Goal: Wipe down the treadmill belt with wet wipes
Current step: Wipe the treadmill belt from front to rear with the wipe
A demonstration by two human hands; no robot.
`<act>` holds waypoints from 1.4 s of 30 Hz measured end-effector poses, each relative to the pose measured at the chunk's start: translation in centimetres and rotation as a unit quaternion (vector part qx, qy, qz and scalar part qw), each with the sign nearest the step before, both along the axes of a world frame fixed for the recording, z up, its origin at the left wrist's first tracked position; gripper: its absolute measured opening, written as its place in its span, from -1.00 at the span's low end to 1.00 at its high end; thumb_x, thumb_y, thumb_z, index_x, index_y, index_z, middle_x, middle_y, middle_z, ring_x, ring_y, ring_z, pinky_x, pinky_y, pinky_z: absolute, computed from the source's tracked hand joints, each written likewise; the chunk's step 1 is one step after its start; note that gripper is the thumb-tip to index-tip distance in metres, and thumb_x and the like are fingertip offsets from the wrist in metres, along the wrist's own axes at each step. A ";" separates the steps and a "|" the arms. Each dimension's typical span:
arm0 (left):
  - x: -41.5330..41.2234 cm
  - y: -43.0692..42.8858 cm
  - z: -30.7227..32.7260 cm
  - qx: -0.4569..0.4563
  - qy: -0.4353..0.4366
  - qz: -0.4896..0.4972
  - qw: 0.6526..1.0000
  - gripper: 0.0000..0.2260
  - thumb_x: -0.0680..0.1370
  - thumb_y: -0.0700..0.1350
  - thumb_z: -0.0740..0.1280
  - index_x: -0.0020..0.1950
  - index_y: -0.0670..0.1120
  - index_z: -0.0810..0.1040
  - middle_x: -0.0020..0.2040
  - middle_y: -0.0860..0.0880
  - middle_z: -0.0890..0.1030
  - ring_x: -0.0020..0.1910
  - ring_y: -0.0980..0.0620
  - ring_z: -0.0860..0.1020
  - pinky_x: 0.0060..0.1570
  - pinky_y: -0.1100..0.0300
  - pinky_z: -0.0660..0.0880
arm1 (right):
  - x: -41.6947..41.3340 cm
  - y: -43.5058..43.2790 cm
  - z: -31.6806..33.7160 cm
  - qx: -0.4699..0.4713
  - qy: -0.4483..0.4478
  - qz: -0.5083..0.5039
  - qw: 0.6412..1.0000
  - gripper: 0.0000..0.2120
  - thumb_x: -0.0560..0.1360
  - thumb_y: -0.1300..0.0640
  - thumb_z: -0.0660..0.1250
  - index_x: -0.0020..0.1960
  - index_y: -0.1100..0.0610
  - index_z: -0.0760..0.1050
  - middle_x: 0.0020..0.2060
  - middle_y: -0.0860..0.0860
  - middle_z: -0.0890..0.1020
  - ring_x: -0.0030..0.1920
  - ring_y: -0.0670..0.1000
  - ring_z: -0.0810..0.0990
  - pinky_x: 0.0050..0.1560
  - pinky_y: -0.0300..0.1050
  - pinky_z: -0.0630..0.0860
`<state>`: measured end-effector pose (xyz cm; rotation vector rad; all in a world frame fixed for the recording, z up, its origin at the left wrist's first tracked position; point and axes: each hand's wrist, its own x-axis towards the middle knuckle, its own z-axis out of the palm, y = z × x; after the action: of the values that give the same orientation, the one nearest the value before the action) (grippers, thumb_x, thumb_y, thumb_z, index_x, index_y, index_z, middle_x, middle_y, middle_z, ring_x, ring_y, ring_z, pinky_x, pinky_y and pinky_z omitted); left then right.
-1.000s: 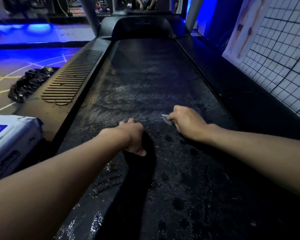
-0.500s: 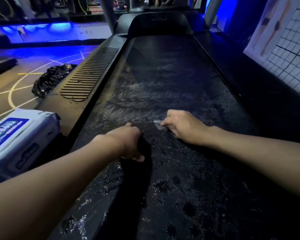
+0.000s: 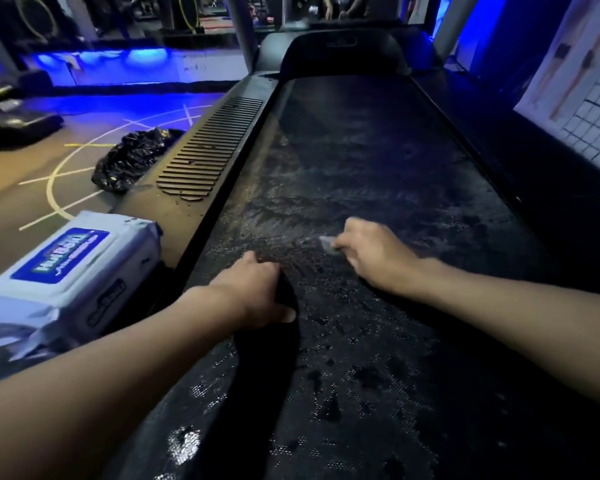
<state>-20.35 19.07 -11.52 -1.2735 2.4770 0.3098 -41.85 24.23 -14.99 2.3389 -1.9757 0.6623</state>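
On the streaked belt (image 3: 361, 150) in a blue-lit gym (image 3: 125, 64), right fingers (image 3: 344, 244) pinch a wipe (image 3: 326, 242), left fingers (image 3: 252, 260) curl empty.

- Right hand (image 3: 371, 258) has slid left across the belt (image 3: 361, 161). The wet wipe (image 3: 327, 242) pinched at its fingertips now shows blurred.
- Left hand (image 3: 257, 292) has shifted left too, so the gap between its curled fingers and the belt's left edge is smaller than a second ago.
- View has swung left: the wipes pack (image 3: 70, 268), out left of the left fingers, was cut off and is now mostly in frame.
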 end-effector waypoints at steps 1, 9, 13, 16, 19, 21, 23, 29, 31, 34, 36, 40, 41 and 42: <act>0.2 0.3 0.1 -0.005 -0.005 0.012 1.000 -0.27 0.38 0.31 0.42 0.45 0.04 0.33 0.35 -0.18 0.34 0.35 -0.24 0.37 0.34 -0.06 0.37 | 1.4 0.7 0.0 0.015 -0.002 0.041 0.999 -0.78 0.60 0.20 0.23 0.02 0.16 0.66 -0.18 0.09 0.50 -0.26 0.12 0.54 -0.26 0.00 0.52; 1.0 0.5 0.4 0.001 -0.012 -0.001 1.000 -0.28 0.39 0.30 0.42 0.46 0.07 0.30 0.34 -0.17 0.36 0.34 -0.27 0.37 0.32 -0.11 0.38 | 1.9 -1.6 0.4 -0.004 0.007 -0.024 1.000 -0.78 0.61 0.21 0.24 -0.01 0.19 0.67 -0.18 0.10 0.51 -0.24 0.15 0.54 -0.21 0.04 0.53; 1.3 -0.1 0.6 0.010 -0.024 -0.019 0.999 -0.28 0.37 0.20 0.49 0.45 0.07 0.31 0.35 -0.17 0.33 0.35 -0.27 0.35 0.33 -0.11 0.38 | 3.3 -1.0 -0.4 0.037 0.040 0.069 0.996 -0.81 0.54 0.31 0.29 0.01 0.17 0.67 -0.19 0.10 0.52 -0.32 0.13 0.53 -0.34 0.06 0.53; 2.0 0.1 0.5 -0.009 -0.011 -0.031 0.999 -0.29 0.38 0.23 0.48 0.44 0.05 0.33 0.34 -0.15 0.35 0.34 -0.24 0.36 0.31 -0.08 0.39 | 2.1 -2.9 0.0 0.004 0.015 -0.023 1.000 -0.84 0.55 0.28 0.31 0.00 0.19 0.68 -0.19 0.11 0.51 -0.25 0.15 0.54 -0.21 0.11 0.57; 2.5 -0.1 0.4 -0.016 -0.004 -0.033 0.999 -0.35 0.36 0.28 0.45 0.33 -0.02 0.43 0.28 -0.16 0.40 0.29 -0.23 0.41 0.30 -0.08 0.41 | 3.9 -2.9 -0.3 -0.008 0.015 -0.011 1.000 -0.81 0.58 0.26 0.27 -0.03 0.20 0.67 -0.18 0.12 0.50 -0.25 0.18 0.54 -0.22 0.12 0.56; 2.4 0.1 0.4 -0.019 -0.021 -0.022 0.999 -0.30 0.39 0.30 0.41 0.39 -0.05 0.38 0.31 -0.22 0.37 0.32 -0.27 0.38 0.32 -0.08 0.39 | 5.5 -1.9 -0.6 0.018 0.017 0.079 0.997 -0.83 0.54 0.30 0.30 -0.02 0.20 0.67 -0.20 0.12 0.51 -0.30 0.16 0.54 -0.31 0.04 0.54; 2.2 0.5 0.5 -0.030 -0.048 -0.011 0.998 -0.26 0.43 0.32 0.36 0.47 -0.06 0.30 0.34 -0.30 0.36 0.32 -0.34 0.37 0.30 -0.08 0.37 | 5.2 -2.3 -0.2 0.028 0.031 0.096 0.995 -0.84 0.54 0.30 0.33 0.00 0.20 0.68 -0.20 0.12 0.53 -0.29 0.15 0.55 -0.32 0.00 0.53; 2.8 -0.5 0.4 -0.003 -0.056 -0.039 0.998 -0.23 0.38 0.34 0.39 0.48 0.01 0.28 0.32 -0.23 0.46 0.32 -0.26 0.42 0.28 -0.04 0.43 | 6.6 -3.6 -0.3 0.001 0.014 0.026 1.000 -0.78 0.58 0.18 0.25 0.01 0.17 0.67 -0.17 0.14 0.51 -0.24 0.22 0.55 -0.26 0.04 0.50; 2.8 -0.7 0.7 0.020 -0.082 -0.043 0.995 -0.18 0.39 0.25 0.45 0.53 0.02 0.18 0.40 -0.27 0.37 0.38 -0.27 0.37 0.35 -0.04 0.38 | 7.3 -3.3 -0.2 0.030 0.024 0.093 0.995 -0.74 0.57 0.13 0.22 -0.01 0.17 0.67 -0.20 0.12 0.50 -0.31 0.16 0.52 -0.35 -0.02 0.44; 2.5 -0.3 1.3 0.039 -0.133 -0.043 0.989 -0.08 0.47 0.14 0.45 0.60 0.01 -0.10 0.53 -0.39 0.04 0.47 -0.41 0.19 0.45 -0.11 0.23 | 5.9 -5.0 0.6 0.024 0.009 0.004 1.000 -0.79 0.59 0.21 0.24 0.01 0.18 0.66 -0.18 0.10 0.48 -0.21 0.17 0.54 -0.24 0.00 0.47; 2.4 0.0 1.4 0.036 -0.157 -0.043 0.986 -0.05 0.50 0.13 0.42 0.60 0.02 -0.21 0.54 -0.39 -0.07 0.48 -0.45 0.11 0.45 -0.16 0.20 | 6.4 -5.4 0.4 0.008 0.002 -0.037 0.999 -0.77 0.60 0.19 0.22 0.02 0.17 0.66 -0.17 0.12 0.47 -0.19 0.22 0.53 -0.19 0.03 0.49; 2.4 0.3 1.8 -0.020 -0.134 -0.082 0.987 -0.17 0.47 0.11 0.45 0.58 -0.04 0.06 0.46 -0.20 0.35 0.42 -0.21 0.37 0.29 -0.07 0.42 | 9.3 -4.7 -0.1 0.040 0.016 0.106 0.993 -0.82 0.56 0.18 0.27 0.00 0.17 0.66 -0.20 0.10 0.46 -0.28 0.17 0.51 -0.31 0.06 0.49; 2.3 0.3 2.0 -0.030 -0.130 -0.088 0.987 -0.18 0.46 0.11 0.46 0.58 -0.04 0.09 0.42 -0.15 0.41 0.39 -0.17 0.41 0.26 -0.05 0.44 | 9.1 -5.2 0.0 0.045 0.021 0.106 0.993 -0.82 0.56 0.22 0.28 0.01 0.17 0.66 -0.20 0.09 0.46 -0.27 0.16 0.51 -0.30 0.08 0.50; 2.2 0.5 2.1 -0.034 -0.132 -0.088 0.987 -0.17 0.46 0.11 0.46 0.59 -0.03 0.08 0.40 -0.13 0.42 0.38 -0.16 0.42 0.24 -0.05 0.46 | 8.6 -5.9 0.0 0.040 0.013 0.083 0.996 -0.82 0.56 0.24 0.29 0.01 0.18 0.67 -0.19 0.09 0.47 -0.26 0.17 0.52 -0.27 0.11 0.52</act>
<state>-18.16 19.56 -9.41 -1.0344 2.3655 0.0110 -33.23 18.29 -15.01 2.5655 -1.8453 0.5644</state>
